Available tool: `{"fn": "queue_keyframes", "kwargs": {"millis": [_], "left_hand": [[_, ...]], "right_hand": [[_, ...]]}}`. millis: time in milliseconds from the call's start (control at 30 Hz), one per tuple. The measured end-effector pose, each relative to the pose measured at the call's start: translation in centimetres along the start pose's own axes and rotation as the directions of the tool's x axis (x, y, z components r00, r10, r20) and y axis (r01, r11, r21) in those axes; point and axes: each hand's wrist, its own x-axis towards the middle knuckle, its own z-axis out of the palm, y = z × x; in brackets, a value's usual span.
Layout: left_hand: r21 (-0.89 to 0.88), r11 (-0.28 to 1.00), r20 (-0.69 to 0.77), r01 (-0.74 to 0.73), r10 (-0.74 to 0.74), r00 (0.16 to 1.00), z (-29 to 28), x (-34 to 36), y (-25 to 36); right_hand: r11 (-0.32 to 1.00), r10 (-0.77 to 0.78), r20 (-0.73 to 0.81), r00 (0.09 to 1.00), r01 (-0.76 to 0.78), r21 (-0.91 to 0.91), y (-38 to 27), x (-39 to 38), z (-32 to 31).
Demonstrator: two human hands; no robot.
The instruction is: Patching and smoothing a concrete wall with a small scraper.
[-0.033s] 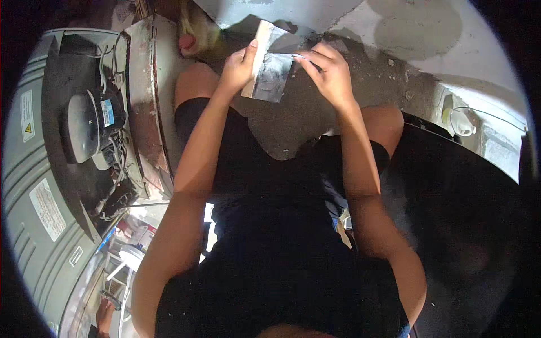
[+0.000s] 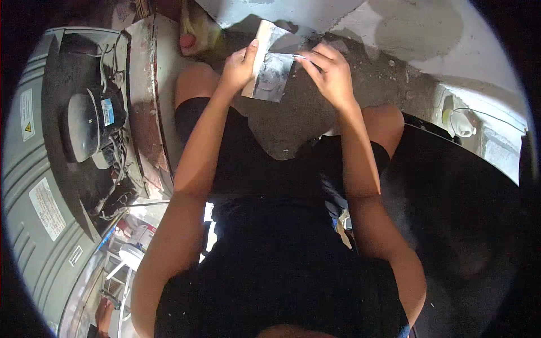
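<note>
I see a flat piece (image 2: 271,84) with a grey face that looks smooth, a bit shiny and smeary, and a pale side that looks like dull wood, but I can't tell if the thin strip (image 2: 285,54) over it is metal or plastic. The black shirt (image 2: 270,242) and shorts (image 2: 197,121) look like soft, dull cloth, and the floor (image 2: 282,127) looks rough and gritty. The grey ribbed panel (image 2: 28,180) looks smooth, its stickers (image 2: 48,208) look like paper, the black motor (image 2: 83,127) looks like dusty metal, and the white jug (image 2: 463,123) looks like smooth plastic.
</note>
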Motion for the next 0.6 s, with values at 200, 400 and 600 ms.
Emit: {"fn": "queue_keyframes", "kwargs": {"millis": [200,400,600], "left_hand": [[0.001,1.0,0.013,0.004,-0.004,1.0,0.3,-0.1,0.3],[-0.05,0.998,0.023,-0.04,0.041,0.999,0.3,-0.1,-0.6],[-0.091,0.996,0.056,0.009,-0.004,0.998,0.3,-0.3,-0.1]], "right_hand": [[0.986,-0.05,0.009,0.999,0.05,-0.161,-0.8,-0.1,-0.4],[0.988,-0.042,0.019,0.999,0.044,-0.15,-0.9,-0.6,0.4],[0.99,-0.067,0.017,0.998,0.068,-0.125,-0.8,-0.8,0.5]]}}
